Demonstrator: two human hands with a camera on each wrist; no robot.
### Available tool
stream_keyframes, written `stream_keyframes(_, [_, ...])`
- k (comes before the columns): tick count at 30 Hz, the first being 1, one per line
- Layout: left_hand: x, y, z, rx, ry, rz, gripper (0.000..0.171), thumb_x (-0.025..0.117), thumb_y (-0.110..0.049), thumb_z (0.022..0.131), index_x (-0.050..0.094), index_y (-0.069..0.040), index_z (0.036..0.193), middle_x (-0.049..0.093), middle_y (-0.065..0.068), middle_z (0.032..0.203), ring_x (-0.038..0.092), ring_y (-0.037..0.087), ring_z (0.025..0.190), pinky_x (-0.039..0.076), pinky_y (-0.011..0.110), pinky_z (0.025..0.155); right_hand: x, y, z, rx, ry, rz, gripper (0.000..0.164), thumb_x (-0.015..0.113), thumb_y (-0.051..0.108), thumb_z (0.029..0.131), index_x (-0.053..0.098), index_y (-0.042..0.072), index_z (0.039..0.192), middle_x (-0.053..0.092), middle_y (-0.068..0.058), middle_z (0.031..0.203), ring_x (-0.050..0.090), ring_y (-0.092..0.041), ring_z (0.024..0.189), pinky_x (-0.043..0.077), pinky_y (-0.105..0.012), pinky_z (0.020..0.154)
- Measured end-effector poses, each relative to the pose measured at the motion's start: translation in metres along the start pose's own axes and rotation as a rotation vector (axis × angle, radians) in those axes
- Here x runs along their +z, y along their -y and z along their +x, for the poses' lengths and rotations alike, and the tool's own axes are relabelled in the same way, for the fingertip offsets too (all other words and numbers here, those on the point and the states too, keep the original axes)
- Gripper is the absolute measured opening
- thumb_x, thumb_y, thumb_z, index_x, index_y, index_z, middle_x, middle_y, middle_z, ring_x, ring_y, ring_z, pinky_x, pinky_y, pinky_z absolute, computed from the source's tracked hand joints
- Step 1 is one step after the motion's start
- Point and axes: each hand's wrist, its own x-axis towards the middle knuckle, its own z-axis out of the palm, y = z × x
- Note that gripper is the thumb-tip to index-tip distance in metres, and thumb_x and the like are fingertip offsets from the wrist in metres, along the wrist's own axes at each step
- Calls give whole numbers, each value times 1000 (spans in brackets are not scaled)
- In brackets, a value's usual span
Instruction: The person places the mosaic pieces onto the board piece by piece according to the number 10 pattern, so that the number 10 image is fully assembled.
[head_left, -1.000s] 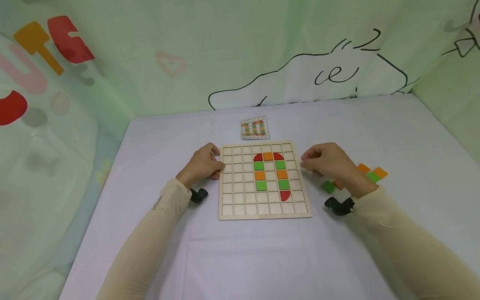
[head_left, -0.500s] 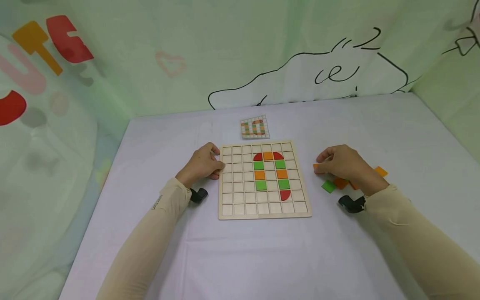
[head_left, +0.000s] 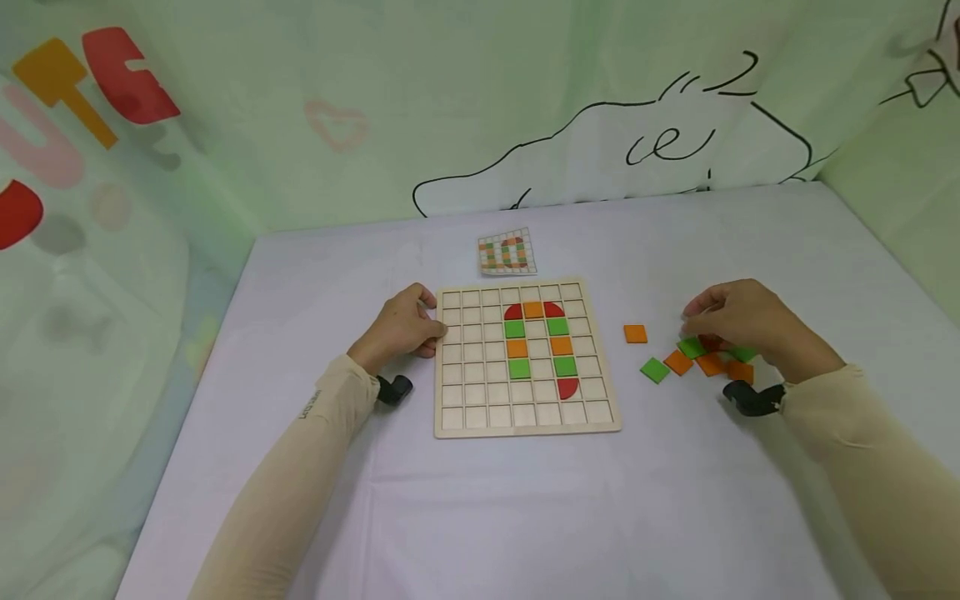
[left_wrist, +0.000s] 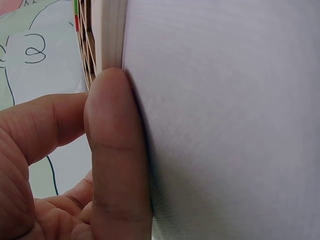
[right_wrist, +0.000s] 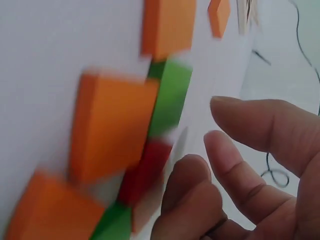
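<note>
A wooden grid board (head_left: 474, 374) is laid flat on a white cloth (head_left: 480, 517). In its upper part a row is formed by an orange square tile (head_left: 533, 309) set between two red rounded pieces (head_left: 513, 312). Below each of these, a column is made up of green, orange and green squares, and the right column is ended by a third red rounded piece (head_left: 567, 388). The board's left edge is touched by the left hand (head_left: 397, 327); thumb and finger are brought together there, but whether the rim is pinched or only pressed cannot be told.

To the right of the board, loose tiles (head_left: 710, 364) in orange, green and red are scattered, some overlapped. A single orange tile (head_left: 635, 334) is set apart from them, nearer the board. The right hand (head_left: 750, 312) is held over the far side of the cluster, its fingers loosely bent, with a gap left between thumb and fingertips and nothing held; contact with the tiles cannot be made out.

Beyond the board's far edge a small pattern card (head_left: 507, 252) is placed, printed with a coloured grid. Both forearms are covered by beige sleeves (head_left: 277, 492). The cloth is backed by a pale green curtain (head_left: 300, 83).
</note>
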Motion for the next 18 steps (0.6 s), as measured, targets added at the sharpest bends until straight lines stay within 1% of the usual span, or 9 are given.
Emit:
stream_keyframes(3, [0,0,0,0,-1,2,41,71,-5,95,49,-3,130,59,15,104,67,18,71,65,29,65,-8,-12,-1,5,12,-16,42,72,25,97,62,-8,122,71,-11,101,65,-26,87,58,-32,70])
stream_keyframes(7, [0,0,-1,4,0,-3,41,71,-5,95,49,-3,130,59,15,104,67,18,72,65,29,65,-14,-20,-4,4,39,-34,41,77,21,93,65,-10,117,73,-5,95,65,-23,84,59,-30,68])
stream_keyframes(10, [0,-1,-2,6,-2,-3,41,71,-5,95,49,-3,129,59,16,104,68,19,72,65,29,65,-16,-21,-6,-3,65,-55,38,79,18,91,67,-10,114,72,-6,95,64,-22,82,60,-29,67])
stream_keyframes(13, [-1,-1,-2,8,-4,0,41,71,-5,95,49,-3,129,59,16,104,68,19,72,65,29,65,-16,-19,-8,-17,91,-88,35,77,15,92,67,-12,112,72,-9,95,64,-23,82,59,-31,67])
stream_keyframes(18, [0,0,0,8,-5,2,41,71,-5,95,50,-3,130,59,15,103,67,18,71,65,29,65,-14,-16,-10,-27,99,-152,27,75,16,93,68,-8,104,70,-8,89,63,-24,79,57,-34,67])
